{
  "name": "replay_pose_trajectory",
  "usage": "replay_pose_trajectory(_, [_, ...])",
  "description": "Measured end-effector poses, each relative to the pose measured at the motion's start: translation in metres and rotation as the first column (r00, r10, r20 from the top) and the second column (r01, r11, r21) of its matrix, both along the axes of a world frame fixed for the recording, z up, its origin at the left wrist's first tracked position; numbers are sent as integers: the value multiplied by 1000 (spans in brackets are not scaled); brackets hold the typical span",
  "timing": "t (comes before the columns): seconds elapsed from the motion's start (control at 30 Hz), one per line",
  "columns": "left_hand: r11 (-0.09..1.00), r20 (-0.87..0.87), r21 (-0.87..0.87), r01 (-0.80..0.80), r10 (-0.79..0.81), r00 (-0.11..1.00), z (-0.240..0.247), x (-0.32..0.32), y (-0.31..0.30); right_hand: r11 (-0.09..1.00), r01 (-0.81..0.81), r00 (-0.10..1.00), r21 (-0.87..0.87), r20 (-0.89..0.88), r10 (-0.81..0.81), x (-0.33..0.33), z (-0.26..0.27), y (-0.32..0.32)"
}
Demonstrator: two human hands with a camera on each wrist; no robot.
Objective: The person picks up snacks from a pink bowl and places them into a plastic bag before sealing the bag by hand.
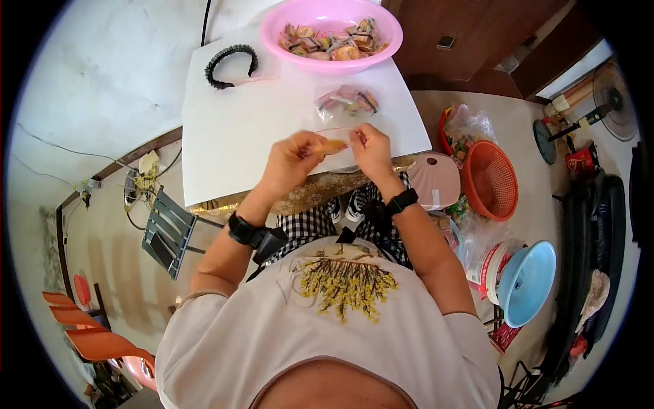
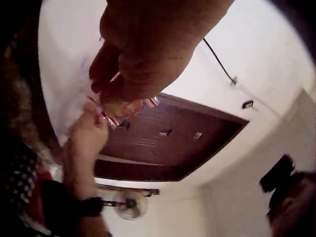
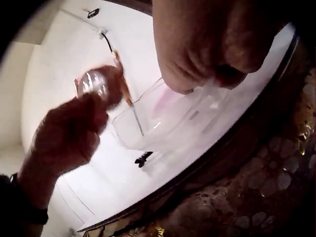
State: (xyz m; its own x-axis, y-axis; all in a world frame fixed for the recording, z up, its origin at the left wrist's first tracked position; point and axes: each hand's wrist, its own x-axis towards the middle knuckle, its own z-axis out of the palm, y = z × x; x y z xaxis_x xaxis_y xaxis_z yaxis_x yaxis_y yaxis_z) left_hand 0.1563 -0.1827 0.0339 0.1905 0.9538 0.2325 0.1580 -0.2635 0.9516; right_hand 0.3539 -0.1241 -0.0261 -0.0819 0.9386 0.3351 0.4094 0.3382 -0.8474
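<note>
My left hand (image 1: pixel 291 162) pinches a small wrapped pastry (image 1: pixel 331 146), round and golden-brown in clear film, above the front of the white table (image 1: pixel 252 136). Opposite it, my right hand (image 1: pixel 371 151) pinches the edge of a thin clear plastic bag (image 3: pixel 143 129), whose mouth gapes toward the pastry in the right wrist view. Beyond both hands lies another clear bag (image 1: pixel 346 102) with several wrapped snacks in it. At the table's far edge stands a pink basin (image 1: pixel 286 52) of loose wrapped snacks.
A black ruffled headband (image 1: pixel 211 69) lies at the back left of the table. Beside the table on the right are a pink stool (image 1: pixel 434 178), an orange basket (image 1: pixel 489 178) and a blue basin (image 1: pixel 528 283). A grey folding chair (image 1: pixel 167 232) stands at left.
</note>
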Motion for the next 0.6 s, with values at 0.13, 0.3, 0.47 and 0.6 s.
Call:
replay_pose_trajectory(0.13, [813, -553, 579, 57, 340, 761, -7, 4, -11, 1000, 15, 998, -8, -66, -15, -4, 22, -7])
replay_pose_trajectory(0.3, [725, -632, 678, 127, 486, 603, -10, 22, 5, 992, -12, 997, 124, -74, 21, -14, 37, -18])
replay_pose_trajectory(0.47, [894, -876, 404, 192, 317, 364, -23, 26, 37, 979, -49, 997, 196, -46, 59, -22, 51, -27])
replay_pose_trajectory(0.6, [700, -611, 713, 37, 594, 524, -59, 34, 58, 975, -116, 993, 192, 7, 117, -30, 49, -36])
